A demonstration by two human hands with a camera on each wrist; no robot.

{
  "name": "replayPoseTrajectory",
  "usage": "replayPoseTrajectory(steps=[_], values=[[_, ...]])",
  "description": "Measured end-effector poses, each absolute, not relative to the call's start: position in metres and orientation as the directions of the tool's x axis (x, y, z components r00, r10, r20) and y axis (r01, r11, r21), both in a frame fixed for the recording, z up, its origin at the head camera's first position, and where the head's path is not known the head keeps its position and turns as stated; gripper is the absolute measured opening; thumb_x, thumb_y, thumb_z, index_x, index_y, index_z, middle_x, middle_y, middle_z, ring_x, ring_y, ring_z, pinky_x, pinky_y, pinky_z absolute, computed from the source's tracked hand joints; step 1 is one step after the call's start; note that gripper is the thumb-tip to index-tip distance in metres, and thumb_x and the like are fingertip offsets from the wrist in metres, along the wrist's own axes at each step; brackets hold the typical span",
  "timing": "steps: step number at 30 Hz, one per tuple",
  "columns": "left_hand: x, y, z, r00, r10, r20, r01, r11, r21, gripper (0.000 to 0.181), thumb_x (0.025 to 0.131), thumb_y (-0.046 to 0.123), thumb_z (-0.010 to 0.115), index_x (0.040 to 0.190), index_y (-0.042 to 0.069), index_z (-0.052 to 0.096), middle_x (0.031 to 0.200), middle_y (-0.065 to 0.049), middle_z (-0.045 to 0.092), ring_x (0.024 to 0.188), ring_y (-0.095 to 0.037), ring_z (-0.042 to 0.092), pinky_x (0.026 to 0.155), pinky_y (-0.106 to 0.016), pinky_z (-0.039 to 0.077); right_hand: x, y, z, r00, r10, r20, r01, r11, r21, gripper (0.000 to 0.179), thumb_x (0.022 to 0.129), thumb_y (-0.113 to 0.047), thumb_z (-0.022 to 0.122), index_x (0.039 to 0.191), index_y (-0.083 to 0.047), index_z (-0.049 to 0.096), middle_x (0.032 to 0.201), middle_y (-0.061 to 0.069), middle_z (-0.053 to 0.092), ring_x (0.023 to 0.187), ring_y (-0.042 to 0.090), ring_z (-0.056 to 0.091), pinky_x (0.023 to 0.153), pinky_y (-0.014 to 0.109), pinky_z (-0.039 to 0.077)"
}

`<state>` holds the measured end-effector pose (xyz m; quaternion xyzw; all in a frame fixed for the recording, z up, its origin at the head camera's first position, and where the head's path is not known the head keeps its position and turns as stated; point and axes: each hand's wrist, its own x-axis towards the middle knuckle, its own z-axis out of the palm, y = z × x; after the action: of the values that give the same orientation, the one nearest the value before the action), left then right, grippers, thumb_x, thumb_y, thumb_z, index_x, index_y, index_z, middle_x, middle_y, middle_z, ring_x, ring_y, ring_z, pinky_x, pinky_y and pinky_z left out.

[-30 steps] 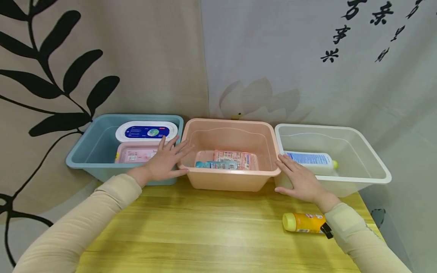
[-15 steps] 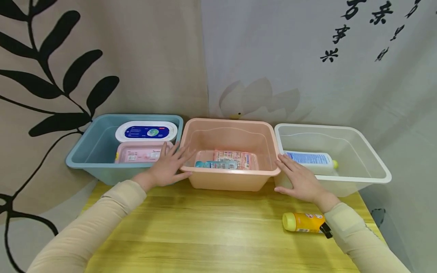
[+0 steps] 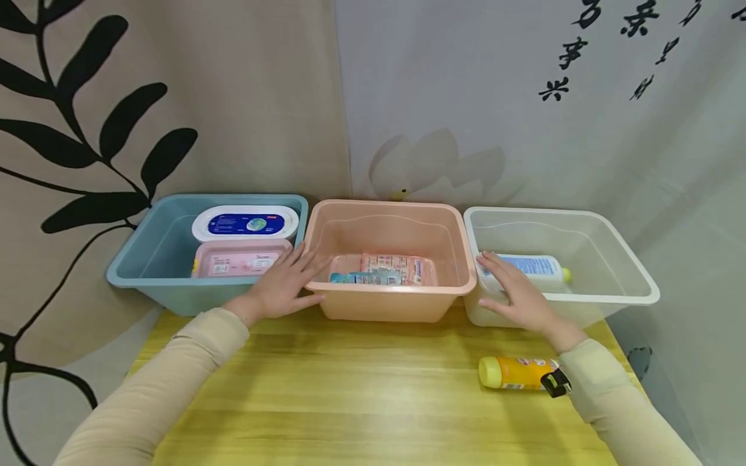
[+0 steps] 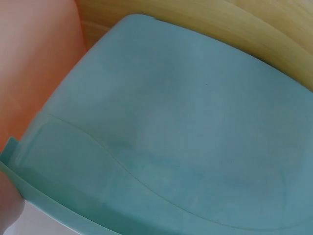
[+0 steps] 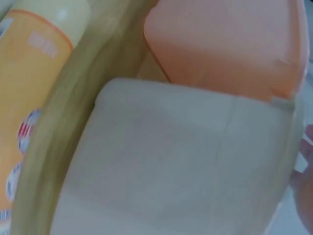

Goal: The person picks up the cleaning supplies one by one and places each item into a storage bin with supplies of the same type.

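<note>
In the head view my left hand [image 3: 278,288] lies over the neighbouring front rims of the blue bin [image 3: 142,283] and the peach bin [image 3: 396,304], fingers straight and spread. My right hand [image 3: 524,301] reaches over the front rim of the white bin [image 3: 612,299], fingers extended. Neither hand holds anything. Inside the white bin lies a white bottle with a blue label [image 3: 533,266]. A pink pack [image 3: 384,262] and a small teal-capped tube [image 3: 367,278] lie in the peach bin. The blue bin holds a white oval wipes box [image 3: 245,223] and a pink box [image 3: 241,259].
A yellow bottle [image 3: 515,373] lies on its side on the wooden table [image 3: 350,388], in front of the white bin. Beside it, a black clip-like piece [image 3: 555,383] sits at the right cuff. A printed curtain [image 3: 262,97] hangs behind the bins.
My left hand has slid slightly right and down from the blue bin's rim. My right hand has shifted slightly right, away from the peach bin's corner. The head view has turned a little.
</note>
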<state>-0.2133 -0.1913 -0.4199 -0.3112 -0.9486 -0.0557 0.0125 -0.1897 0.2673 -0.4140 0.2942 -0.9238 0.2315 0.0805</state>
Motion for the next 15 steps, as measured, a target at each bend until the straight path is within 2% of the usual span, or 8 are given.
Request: replayPoseTrajectory(steps=[3,7,11,15], values=[[-0.215,-0.191,-0.420,-0.798,0.599,0.066,0.603,0.792,0.099,0.074,0.090,0.053,0.051,0.150,0.021,0.021,0.157,-0.015,0.014,0.143,-0.043,0.008,0.115,-0.056,0.010,-0.183,0.278,-0.411,-0.796,-0.502,0.337,-0.601,0.722,-0.344,0.077,0.078,-0.028,0.072,0.143,-0.007,0.036,0.147,0.022,0.034,0.136,0.039,0.029,0.108,0.060,0.023],[-0.216,-0.193,-0.420,-0.799,0.598,0.068,0.602,0.792,0.100,0.075,0.089,0.052,0.052,0.150,0.020,0.022,0.157,-0.016,0.015,0.143,-0.043,0.007,0.116,-0.055,0.009,-0.171,0.296,-0.413,-0.766,-0.507,0.396,-0.629,0.720,-0.294,0.077,0.081,-0.042,0.067,0.143,-0.009,0.036,0.147,0.020,0.034,0.139,0.035,0.025,0.109,0.061,0.018],[-0.216,-0.195,-0.421,-0.801,0.594,0.068,0.598,0.794,0.105,0.075,0.089,0.053,0.052,0.150,0.023,0.020,0.157,-0.015,0.013,0.143,-0.042,0.007,0.116,-0.055,0.010,-0.153,0.318,-0.420,-0.750,-0.488,0.446,-0.639,0.710,-0.296,0.079,0.084,-0.057,0.057,0.143,-0.010,0.037,0.153,0.009,0.028,0.145,0.024,0.015,0.110,0.063,0.010],[-0.216,-0.194,-0.422,-0.796,0.602,0.064,0.605,0.788,0.116,0.075,0.089,0.054,0.051,0.151,0.023,0.020,0.157,-0.014,0.012,0.144,-0.041,0.008,0.115,-0.056,0.011,-0.131,0.342,-0.428,-0.746,-0.466,0.476,-0.635,0.714,-0.295,0.085,0.083,-0.067,0.050,0.141,-0.006,0.039,0.156,0.002,0.024,0.144,0.017,0.013,0.110,0.062,0.011]])
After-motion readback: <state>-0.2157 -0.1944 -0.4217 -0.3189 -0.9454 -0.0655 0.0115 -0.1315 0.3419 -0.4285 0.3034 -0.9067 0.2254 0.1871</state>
